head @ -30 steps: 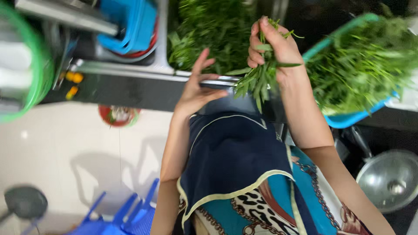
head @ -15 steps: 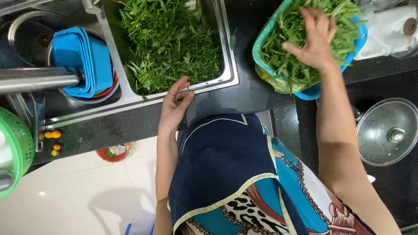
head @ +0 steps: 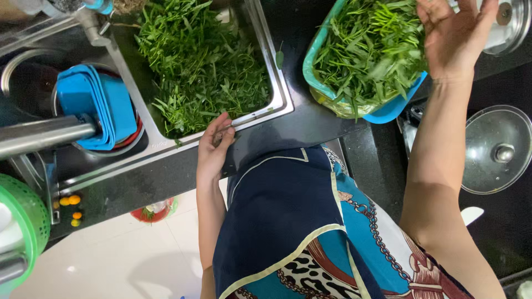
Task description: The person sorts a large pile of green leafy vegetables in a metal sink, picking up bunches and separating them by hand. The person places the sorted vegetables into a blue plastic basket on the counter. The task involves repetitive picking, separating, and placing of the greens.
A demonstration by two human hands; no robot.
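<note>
Head view, dark counter (head: 310, 133), steel sink (head: 277, 94), white floor (head: 111, 254), both hands open, empty.

Dark polished tabletop (head: 310, 130), steel sink (head: 274, 83) set in. Resting directly on it: blue basket (head: 388, 113) heaped with leafy greens (head: 371, 50), glass pot lid (head: 496, 149), one stray leaf (head: 280, 57).

Left hand (head: 215, 148) on sink rim (head: 252, 119); right hand (head: 454, 33) over greens (head: 371, 52).
</note>
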